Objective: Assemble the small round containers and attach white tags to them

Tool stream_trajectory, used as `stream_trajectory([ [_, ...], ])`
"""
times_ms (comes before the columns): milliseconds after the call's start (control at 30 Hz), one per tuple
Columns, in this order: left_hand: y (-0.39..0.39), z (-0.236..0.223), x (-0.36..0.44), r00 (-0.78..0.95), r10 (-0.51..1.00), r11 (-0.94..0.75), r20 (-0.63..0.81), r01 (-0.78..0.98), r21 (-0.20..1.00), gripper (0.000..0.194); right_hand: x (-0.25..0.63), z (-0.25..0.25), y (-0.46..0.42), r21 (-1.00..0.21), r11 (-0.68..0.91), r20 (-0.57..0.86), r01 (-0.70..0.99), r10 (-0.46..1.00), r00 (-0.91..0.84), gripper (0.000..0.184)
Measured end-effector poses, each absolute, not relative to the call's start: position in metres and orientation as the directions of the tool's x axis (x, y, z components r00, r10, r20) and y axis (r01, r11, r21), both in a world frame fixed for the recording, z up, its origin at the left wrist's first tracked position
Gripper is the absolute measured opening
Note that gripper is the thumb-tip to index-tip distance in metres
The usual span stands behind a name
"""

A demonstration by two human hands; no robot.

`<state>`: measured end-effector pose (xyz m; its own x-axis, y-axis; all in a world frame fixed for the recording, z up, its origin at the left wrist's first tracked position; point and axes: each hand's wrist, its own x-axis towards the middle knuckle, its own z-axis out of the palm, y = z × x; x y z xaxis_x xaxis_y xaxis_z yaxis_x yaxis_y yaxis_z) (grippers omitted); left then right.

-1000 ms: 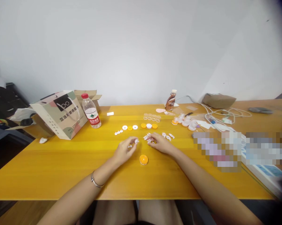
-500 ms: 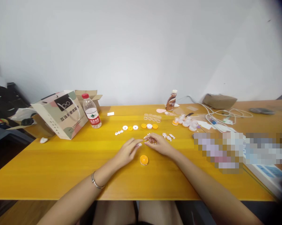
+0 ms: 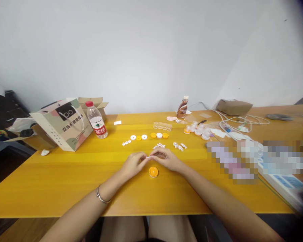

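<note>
Between the fingertips of my left hand is a small white plastic piece, pinched near its left end. The thumb and fingers of my right hand close at the other end of the same piece. Just below the hands lies a round orange disc with a white base. Behind my right hand is a small pile of white cut-out plastic pieces, partly hidden by the fingers. More such white pieces lie to its right.
White and orange rings form a row, with clear rings behind. Small white knobs lie left. A water bottle and paper bag stand at left. A brown bottle, assembled cups and cables are at right.
My right hand has left the pile of white pieces and moved down and left to meet my left hand. Both hands now pinch the white piece together.
</note>
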<state>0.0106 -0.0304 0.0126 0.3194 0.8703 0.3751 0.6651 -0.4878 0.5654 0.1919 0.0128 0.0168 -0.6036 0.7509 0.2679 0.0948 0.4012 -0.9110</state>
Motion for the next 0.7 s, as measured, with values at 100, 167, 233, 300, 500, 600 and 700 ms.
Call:
stream_trajectory([
  [100, -0.031, 0.014, 0.01, 0.371, 0.858, -0.512, 0.355, 0.669, 0.538, 0.029, 0.192, 0.018, 0.012, -0.926, 0.363, 0.228, 0.102, 0.754, -0.616, 0.024],
  [167, -0.031, 0.015, 0.01, 0.38, 0.855, -0.518, 0.352, 0.66, 0.545, 0.028, 0.191, 0.018, 0.011, -0.943, 0.322, 0.204, 0.086, 0.762, -0.615, 0.025],
  [233, -0.031, 0.014, 0.01, 0.385, 0.855, -0.518, 0.347, 0.651, 0.555, 0.027, 0.191, 0.019, 0.011, -0.958, 0.278, 0.184, 0.062, 0.77, -0.611, 0.025],
  [300, -0.03, 0.013, 0.01, 0.387, 0.858, -0.513, 0.337, 0.65, 0.561, 0.026, 0.191, 0.019, 0.012, -0.967, 0.249, 0.169, 0.046, 0.77, -0.616, 0.024],
  [500, -0.026, 0.009, 0.006, 0.407, 0.859, -0.51, 0.311, 0.614, 0.603, 0.023, 0.192, 0.017, 0.018, -0.977, 0.212, 0.158, 0.008, 0.752, -0.641, 0.025],
  [600, -0.024, 0.007, 0.005, 0.422, 0.852, -0.516, 0.311, 0.572, 0.638, 0.024, 0.19, 0.012, 0.018, -0.976, 0.214, 0.153, 0.03, 0.78, -0.606, 0.026],
  [700, -0.022, 0.005, 0.006, 0.427, 0.852, -0.507, 0.304, 0.525, 0.683, 0.024, 0.188, 0.008, 0.016, -0.957, 0.278, 0.186, 0.078, 0.8, -0.57, 0.025],
])
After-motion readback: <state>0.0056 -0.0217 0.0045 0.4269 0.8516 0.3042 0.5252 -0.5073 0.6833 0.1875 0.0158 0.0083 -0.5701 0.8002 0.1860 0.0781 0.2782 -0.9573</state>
